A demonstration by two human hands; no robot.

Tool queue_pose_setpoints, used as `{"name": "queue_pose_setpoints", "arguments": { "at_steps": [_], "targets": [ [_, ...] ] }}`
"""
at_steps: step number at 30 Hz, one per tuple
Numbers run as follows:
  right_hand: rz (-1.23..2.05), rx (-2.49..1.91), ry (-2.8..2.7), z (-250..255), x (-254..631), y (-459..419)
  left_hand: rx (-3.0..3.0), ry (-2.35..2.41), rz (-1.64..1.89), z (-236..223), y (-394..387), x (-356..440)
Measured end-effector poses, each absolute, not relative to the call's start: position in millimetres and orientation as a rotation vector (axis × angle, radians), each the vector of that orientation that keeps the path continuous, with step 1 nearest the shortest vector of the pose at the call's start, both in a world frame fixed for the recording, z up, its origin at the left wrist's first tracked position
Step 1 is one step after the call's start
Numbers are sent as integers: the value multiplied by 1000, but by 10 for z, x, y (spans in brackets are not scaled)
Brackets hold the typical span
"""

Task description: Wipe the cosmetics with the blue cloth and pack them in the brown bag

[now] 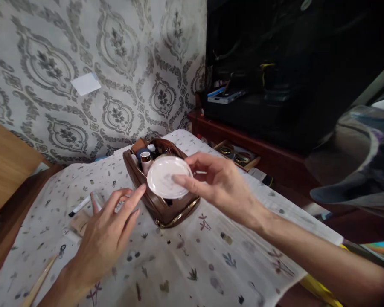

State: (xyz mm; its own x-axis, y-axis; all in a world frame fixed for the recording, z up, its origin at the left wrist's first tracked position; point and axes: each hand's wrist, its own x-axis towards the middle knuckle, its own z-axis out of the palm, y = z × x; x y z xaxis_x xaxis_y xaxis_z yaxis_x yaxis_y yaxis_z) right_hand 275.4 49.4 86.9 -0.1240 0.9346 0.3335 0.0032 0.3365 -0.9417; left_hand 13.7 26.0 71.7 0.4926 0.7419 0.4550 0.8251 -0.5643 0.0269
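Note:
My right hand (pixel 222 185) grips a round white compact case (pixel 169 176) between thumb and fingers and holds it over an open brown leather pouch (pixel 166 209). The pouch lies on a table covered with a white flower-print cloth (pixel 192 264) and holds several small bottles (pixel 145 158). My left hand (pixel 110 232) hovers open just left of the pouch, fingers spread, its fingertips near the pouch's side and touching nothing that I can make out.
A white pen (pixel 79 206) and some small items lie on the cloth left of my left hand. A wooden stick (pixel 38 283) lies at the lower left. A dark red shelf (pixel 262 149) with a black cabinet stands at the right. Patterned fabric (pixel 83 64) covers the back wall.

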Motion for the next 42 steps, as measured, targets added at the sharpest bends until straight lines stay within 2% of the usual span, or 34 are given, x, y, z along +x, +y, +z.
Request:
{"name": "queue_pose_setpoints", "arguments": {
  "at_steps": [4, 15, 19, 28, 42],
  "targets": [
    [853, -999, -1548, 959, 2875, 768, -2535, -1219, -509, 670, 393, 165],
    [718, -1050, -2047, 1005, 2713, 1237, -2478, -1116, -650, 497, 428, 77],
    [722, -1049, -2215, 992, 2552, 1317, -2489, -1104, -549, 481, 418, 3],
    [673, -1034, -2419, 978, 2264, 1410, -2433, -1105, -595, 439, 425, 24],
    [848, -1002, -2653, 871, 2303, 1579, -2478, -1105, -657, 435, 418, 105]
  ]
}}
